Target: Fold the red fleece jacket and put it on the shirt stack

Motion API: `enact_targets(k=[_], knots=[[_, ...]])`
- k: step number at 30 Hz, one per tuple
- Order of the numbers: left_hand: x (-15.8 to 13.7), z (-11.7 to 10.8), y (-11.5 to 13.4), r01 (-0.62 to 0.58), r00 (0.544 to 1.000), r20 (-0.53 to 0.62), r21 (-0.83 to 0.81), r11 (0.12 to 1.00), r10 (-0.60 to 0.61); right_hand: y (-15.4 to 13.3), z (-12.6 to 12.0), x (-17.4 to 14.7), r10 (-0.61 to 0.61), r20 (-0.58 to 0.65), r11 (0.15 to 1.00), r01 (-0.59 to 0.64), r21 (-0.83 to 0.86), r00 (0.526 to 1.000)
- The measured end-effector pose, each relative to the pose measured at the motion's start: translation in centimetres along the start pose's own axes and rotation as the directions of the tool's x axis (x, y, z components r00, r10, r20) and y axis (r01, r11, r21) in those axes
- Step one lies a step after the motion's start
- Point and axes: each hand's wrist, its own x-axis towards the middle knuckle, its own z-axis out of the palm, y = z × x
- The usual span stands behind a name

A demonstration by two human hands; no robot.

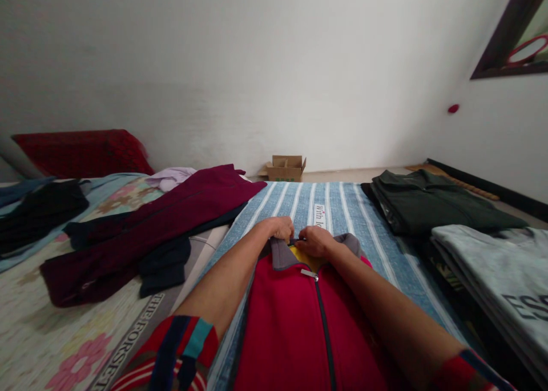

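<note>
A red zip-up jacket (pixel 282 322) with a grey collar and yellow lining lies front up on a blue striped cloth (pixel 252 222). Its dark zip runs down the middle, with the pull near the neck. At the back of the collar, my left hand (pixel 282 229) is closed with its fingers on the collar's edge. Close beside it, my right hand (pixel 314 241) pinches the same collar over the yellow lining. Both sets of fingertips are partly hidden by the hands themselves. The jacket's lower end runs out of view at the bottom.
On the left lie maroon trousers (pixel 166 211) over dark navy clothing (pixel 166 265), on a flowered sheet (pixel 85 328). Folded dark green clothing (pixel 440 200) and a grey printed shirt (pixel 505 271) are stacked at right. An open cardboard box (pixel 286 168) stands by the wall.
</note>
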Motion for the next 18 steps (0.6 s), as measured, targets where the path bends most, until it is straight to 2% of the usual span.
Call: enact_targets(k=[7,18], knots=[[-0.9,0.2,-0.2,0.019,0.999,-0.042,0.01,1.0,-0.019,0.8,1.5,0.8,0.033,0.028,0.992,-0.036,0.122,0.999],[-1.0,0.4,-0.3,0.025,0.995,-0.098,0.045,0.999,-0.021,0.5,1.7,0.5,0.058,-0.007,0.99,-0.057,0.131,0.998]])
